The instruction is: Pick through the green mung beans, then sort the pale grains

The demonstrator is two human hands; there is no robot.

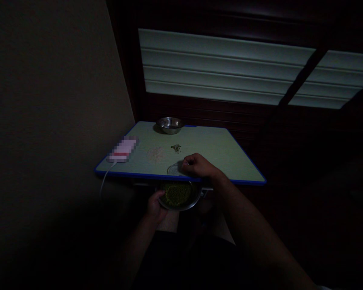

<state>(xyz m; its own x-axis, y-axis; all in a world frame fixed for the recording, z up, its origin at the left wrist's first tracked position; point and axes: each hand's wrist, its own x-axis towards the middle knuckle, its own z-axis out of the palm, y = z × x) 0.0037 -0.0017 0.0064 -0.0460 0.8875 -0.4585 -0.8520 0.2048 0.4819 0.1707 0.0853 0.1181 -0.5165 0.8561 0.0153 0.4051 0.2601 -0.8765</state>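
Below the table's front edge, my left hand (156,206) grips the left rim of a metal bowl (186,207), thumb on top. Small green beans (177,194), like mung beans, lie inside it. Over the front of the table my right hand (196,165) is closed, thumb and fingers pressed together; what they hold, if anything, is hidden. Just left of it, partly covered by the hand, lies a clear, round-edged thing (174,168). Beyond is a little heap of dark beans (176,148), with a patch of pale grains (155,154) to its left.
A shiny steel bowl (170,126) stands at the back of the pale, blue-edged table (224,157). On the left lies a blurred-out, phone-like thing (123,149) with a white cable (103,180) hanging over the edge. A wall rises at left, dark slatted panels behind. Light is dim.
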